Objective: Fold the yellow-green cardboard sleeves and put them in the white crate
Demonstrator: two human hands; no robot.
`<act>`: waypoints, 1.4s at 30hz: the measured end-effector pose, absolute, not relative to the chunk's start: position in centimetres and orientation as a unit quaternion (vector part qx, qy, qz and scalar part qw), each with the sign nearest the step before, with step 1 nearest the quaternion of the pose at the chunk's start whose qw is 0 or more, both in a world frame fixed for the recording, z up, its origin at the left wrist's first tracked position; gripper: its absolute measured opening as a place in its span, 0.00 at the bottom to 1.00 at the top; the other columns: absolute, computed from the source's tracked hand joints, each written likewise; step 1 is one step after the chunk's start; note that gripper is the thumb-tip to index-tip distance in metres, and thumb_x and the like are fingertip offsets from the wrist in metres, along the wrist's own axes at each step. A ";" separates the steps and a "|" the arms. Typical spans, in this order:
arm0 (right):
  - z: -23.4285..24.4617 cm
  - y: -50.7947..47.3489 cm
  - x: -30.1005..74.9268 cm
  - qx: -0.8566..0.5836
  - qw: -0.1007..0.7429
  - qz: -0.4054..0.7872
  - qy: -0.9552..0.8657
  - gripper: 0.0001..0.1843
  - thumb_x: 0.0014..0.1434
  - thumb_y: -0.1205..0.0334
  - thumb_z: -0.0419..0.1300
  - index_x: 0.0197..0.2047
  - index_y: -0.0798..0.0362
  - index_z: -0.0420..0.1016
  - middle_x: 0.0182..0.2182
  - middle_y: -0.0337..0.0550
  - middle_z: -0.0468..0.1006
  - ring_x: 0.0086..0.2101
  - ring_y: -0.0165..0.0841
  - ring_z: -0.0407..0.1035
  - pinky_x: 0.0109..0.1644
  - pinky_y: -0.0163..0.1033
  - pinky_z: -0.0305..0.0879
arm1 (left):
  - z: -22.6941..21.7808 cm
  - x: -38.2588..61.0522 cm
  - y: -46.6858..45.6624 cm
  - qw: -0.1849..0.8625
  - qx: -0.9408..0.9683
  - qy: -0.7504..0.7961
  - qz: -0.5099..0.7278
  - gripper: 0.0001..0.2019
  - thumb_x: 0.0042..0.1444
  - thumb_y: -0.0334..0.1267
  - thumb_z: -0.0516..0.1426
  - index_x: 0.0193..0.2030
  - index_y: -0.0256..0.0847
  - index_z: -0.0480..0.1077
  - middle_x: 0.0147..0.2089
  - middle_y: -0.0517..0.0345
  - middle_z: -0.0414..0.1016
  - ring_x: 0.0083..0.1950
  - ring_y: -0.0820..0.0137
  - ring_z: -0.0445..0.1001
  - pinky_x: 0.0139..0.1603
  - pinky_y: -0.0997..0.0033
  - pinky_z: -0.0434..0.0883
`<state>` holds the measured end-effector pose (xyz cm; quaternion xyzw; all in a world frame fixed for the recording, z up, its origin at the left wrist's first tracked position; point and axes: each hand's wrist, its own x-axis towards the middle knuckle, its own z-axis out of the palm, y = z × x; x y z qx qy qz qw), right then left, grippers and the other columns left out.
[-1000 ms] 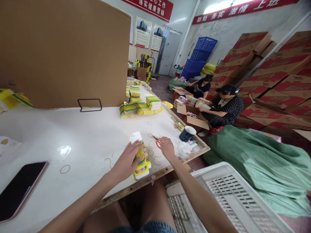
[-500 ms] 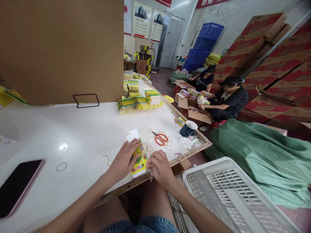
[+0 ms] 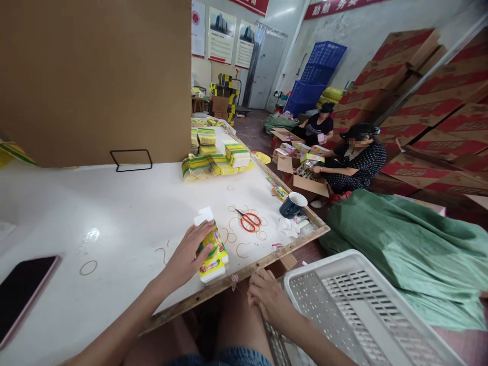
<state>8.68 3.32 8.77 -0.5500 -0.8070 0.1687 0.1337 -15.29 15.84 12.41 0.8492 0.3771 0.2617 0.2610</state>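
My left hand point(image 3: 189, 252) rests on a stack of yellow printed packets point(image 3: 210, 249) near the front edge of the white table point(image 3: 125, 213), fingers curled over its top. My right hand point(image 3: 267, 296) hangs below the table's wooden edge, over my lap, beside a white plastic crate point(image 3: 354, 310). Its fingers are pinched together; I cannot make out what, if anything, is in them. Red-handled scissors point(image 3: 249, 221) lie among several loose rubber bands point(image 3: 241, 250) just right of the stack.
A dark phone point(image 3: 21, 292) lies at the table's left. Stacks of yellow-green packets point(image 3: 213, 162) and a big cardboard sheet point(image 3: 95, 76) stand at the back. A dark mug point(image 3: 293, 204) sits near the right edge. Two people sit on the floor by open boxes point(image 3: 305, 183); green cloth point(image 3: 400, 249) lies right.
My right hand has pulled back from the scissors, past the packet stack, and dropped below the table edge. My left hand has stayed on the stack.
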 end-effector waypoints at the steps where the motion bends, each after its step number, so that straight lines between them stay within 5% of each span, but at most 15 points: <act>1: 8.6 3.1 8.8 -0.546 0.129 0.169 -0.810 0.11 0.52 0.78 0.57 0.25 0.51 0.70 0.31 0.38 0.72 0.39 0.35 0.62 0.43 0.39 0.55 | 12.4 -15.3 15.8 0.262 0.848 0.378 0.265 0.21 0.64 0.42 0.46 0.63 0.47 0.56 0.69 0.53 0.57 0.70 0.63 0.50 0.70 0.50 0.45; 7: 9.5 2.5 9.7 -0.549 0.154 0.184 -0.801 0.13 0.48 0.80 0.56 0.25 0.52 0.70 0.30 0.38 0.72 0.37 0.34 0.62 0.41 0.39 0.56 | 12.2 -15.3 15.8 0.266 0.844 0.375 0.277 0.20 0.64 0.42 0.46 0.63 0.48 0.56 0.68 0.52 0.57 0.70 0.61 0.50 0.69 0.47 0.45; 11: 11.0 6.1 9.4 -0.598 0.207 0.148 -0.760 0.12 0.55 0.78 0.53 0.28 0.52 0.71 0.32 0.41 0.72 0.38 0.37 0.62 0.44 0.42 0.55 | 12.2 -15.2 15.6 0.257 0.847 0.369 0.285 0.21 0.64 0.41 0.47 0.63 0.48 0.56 0.68 0.53 0.58 0.70 0.62 0.50 0.70 0.49 0.44; 15: 11.4 10.5 7.4 -0.641 0.267 0.128 -0.708 0.12 0.61 0.71 0.52 0.29 0.52 0.73 0.32 0.44 0.74 0.39 0.39 0.65 0.45 0.44 0.56 | 12.3 -15.3 14.3 0.211 0.829 0.404 0.326 0.29 0.63 0.42 0.49 0.68 0.47 0.43 0.72 0.51 0.47 0.72 0.59 0.40 0.70 0.46 0.42; 21: 12.2 10.5 2.6 -0.644 0.342 0.150 -0.668 0.17 0.63 0.54 0.53 0.51 0.52 0.72 0.48 0.51 0.76 0.48 0.43 0.68 0.52 0.47 0.59 | 10.0 -15.0 11.7 0.148 0.794 0.475 0.348 0.35 0.63 0.40 0.48 0.70 0.50 0.29 0.73 0.45 0.43 0.72 0.55 0.39 0.67 0.36 0.46; 24: 12.9 8.8 0.6 -0.653 0.338 0.142 -0.663 0.21 0.61 0.56 0.56 0.56 0.55 0.70 0.52 0.55 0.74 0.52 0.47 0.64 0.56 0.51 0.54 | 9.1 -14.4 11.1 0.135 0.809 0.474 0.321 0.34 0.64 0.38 0.46 0.69 0.50 0.26 0.72 0.42 0.43 0.72 0.54 0.41 0.65 0.34 0.48; 28: 13.2 7.6 -0.7 -0.667 0.343 0.118 -0.651 0.18 0.61 0.64 0.54 0.54 0.49 0.72 0.52 0.50 0.74 0.52 0.47 0.63 0.56 0.53 0.54 | 9.1 -14.0 11.0 0.104 0.815 0.478 0.312 0.34 0.65 0.38 0.46 0.70 0.48 0.26 0.72 0.40 0.45 0.71 0.55 0.41 0.65 0.34 0.50; 32: 13.3 7.6 -0.8 -0.691 0.390 0.144 -0.591 0.21 0.58 0.63 0.57 0.54 0.54 0.71 0.49 0.52 0.75 0.50 0.49 0.63 0.54 0.54 0.55 | 9.0 -13.8 10.9 0.078 0.810 0.492 0.310 0.32 0.65 0.38 0.45 0.70 0.45 0.28 0.71 0.39 0.46 0.71 0.56 0.42 0.64 0.36 0.51; 37: 13.8 7.9 -0.9 -0.668 0.497 0.200 -0.516 0.11 0.51 0.68 0.59 0.40 0.54 0.75 0.39 0.49 0.75 0.45 0.47 0.62 0.54 0.52 0.54 | 8.6 -13.6 10.8 0.070 0.805 0.494 0.322 0.32 0.65 0.38 0.46 0.70 0.43 0.30 0.71 0.40 0.46 0.72 0.57 0.41 0.66 0.36 0.47; 42: 14.6 6.9 0.2 -0.631 0.553 0.291 -0.461 0.05 0.54 0.61 0.59 0.33 0.53 0.71 0.29 0.42 0.74 0.31 0.38 0.67 0.38 0.44 0.66 | 11.4 -13.5 9.4 0.161 0.768 0.470 0.404 0.32 0.63 0.38 0.48 0.70 0.47 0.35 0.73 0.49 0.42 0.72 0.58 0.38 0.68 0.41 0.40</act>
